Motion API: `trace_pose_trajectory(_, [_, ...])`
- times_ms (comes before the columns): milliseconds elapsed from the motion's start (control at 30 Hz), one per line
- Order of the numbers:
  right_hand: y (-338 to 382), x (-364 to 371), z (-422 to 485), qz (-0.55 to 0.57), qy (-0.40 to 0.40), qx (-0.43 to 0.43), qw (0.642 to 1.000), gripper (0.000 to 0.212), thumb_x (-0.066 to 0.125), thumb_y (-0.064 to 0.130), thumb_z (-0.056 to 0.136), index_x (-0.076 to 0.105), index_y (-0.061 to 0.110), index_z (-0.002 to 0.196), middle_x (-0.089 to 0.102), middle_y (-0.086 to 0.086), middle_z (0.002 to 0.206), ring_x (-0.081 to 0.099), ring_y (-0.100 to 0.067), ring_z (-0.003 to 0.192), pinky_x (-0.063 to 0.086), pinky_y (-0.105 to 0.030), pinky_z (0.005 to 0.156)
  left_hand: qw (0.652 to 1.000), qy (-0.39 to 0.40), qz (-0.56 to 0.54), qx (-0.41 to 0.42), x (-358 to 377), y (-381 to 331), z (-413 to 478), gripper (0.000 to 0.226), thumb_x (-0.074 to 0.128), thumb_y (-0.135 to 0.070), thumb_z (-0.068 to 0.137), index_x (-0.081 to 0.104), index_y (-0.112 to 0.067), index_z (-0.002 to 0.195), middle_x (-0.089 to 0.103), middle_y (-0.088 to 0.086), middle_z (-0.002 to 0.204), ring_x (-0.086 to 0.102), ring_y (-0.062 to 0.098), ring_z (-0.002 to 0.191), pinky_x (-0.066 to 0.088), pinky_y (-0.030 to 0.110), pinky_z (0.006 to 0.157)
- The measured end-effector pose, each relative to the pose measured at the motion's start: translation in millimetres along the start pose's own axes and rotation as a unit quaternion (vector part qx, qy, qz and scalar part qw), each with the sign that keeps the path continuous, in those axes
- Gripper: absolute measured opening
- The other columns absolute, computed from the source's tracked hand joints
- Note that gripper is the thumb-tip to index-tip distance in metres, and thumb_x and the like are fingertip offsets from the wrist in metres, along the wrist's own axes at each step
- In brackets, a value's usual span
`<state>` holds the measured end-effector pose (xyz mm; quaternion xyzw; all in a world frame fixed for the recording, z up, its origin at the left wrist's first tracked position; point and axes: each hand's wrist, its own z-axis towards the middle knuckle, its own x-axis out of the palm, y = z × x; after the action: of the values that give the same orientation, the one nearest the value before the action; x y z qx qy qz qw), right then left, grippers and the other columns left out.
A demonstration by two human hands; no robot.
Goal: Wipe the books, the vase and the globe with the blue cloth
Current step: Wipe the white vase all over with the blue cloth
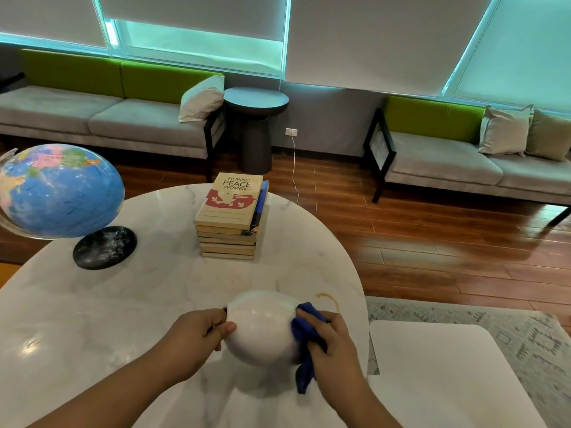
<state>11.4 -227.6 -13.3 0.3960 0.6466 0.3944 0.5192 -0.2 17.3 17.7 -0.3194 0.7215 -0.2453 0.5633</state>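
**Lounge with sofas under shaded windows**

Grey blinds (355,41) cover most of the windows (197,38), which glow teal at the gaps. Against the grey wall (327,118) stand two grey sofas with green backs, the left sofa (102,118) and the right sofa (441,162), with a round dark side table (255,100) between them. The wooden floor (432,242) is red-brown. A patterned rug (525,341) lies near a white marble table (92,319).

Both forearms are extended forward and angled inward. The left hand (197,335) is curled around the rim of the vase (262,332), thumb laid on its wall. The blue cloth (304,335) is gripped in the right hand (335,344) and pressed against the vase.
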Motion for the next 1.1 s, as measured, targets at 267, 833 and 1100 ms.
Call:
trace_pose_trajectory(267, [-1, -6, 6, -0.004, -0.068, 0.053, 0.996, 0.046, 0.052, 0.004, 0.092, 0.054, 0.049, 0.1, 0.047, 0.016, 0.113, 0.051, -0.001, 0.101, 0.039, -0.023, 0.098, 1.0, -0.006, 0.02, -0.005, 2, -10, -3, 0.035, 0.052, -0.029, 0.097, 0.051, -0.024, 0.062, 0.061, -0.003, 0.063, 0.057, 0.0, 0.058, 0.036, 0.012, 0.053])
trace_pose_trajectory(833, [33, 11, -6, -0.086, 0.022, -0.079, 0.993, 0.051, 0.055, 0.008, 0.092, 0.052, 0.049, 0.122, 0.033, 0.032, 0.124, 0.039, 0.004, 0.117, 0.026, -0.013, 0.108, 0.999, -0.039, 0.024, -0.005, 8, -31, 3, 0.032, 0.049, -0.033, 0.098, 0.065, -0.007, 0.089, 0.064, 0.002, 0.076, 0.059, 0.015, 0.072, 0.04, 0.017, 0.061])
trace_pose_trajectory(1100, [18, -5, 3, -0.062, -0.07, -0.009, 0.996, 0.054, 0.052, 0.0, 0.09, 0.053, 0.05, 0.109, 0.044, 0.02, 0.119, 0.048, -0.01, 0.117, 0.035, -0.027, 0.109, 0.999, -0.027, 0.015, -0.011, 8, -41, 0, 0.026, 0.048, -0.032, 0.098, 0.062, -0.012, 0.089, 0.063, 0.0, 0.083, 0.059, 0.015, 0.075, 0.042, 0.022, 0.066])
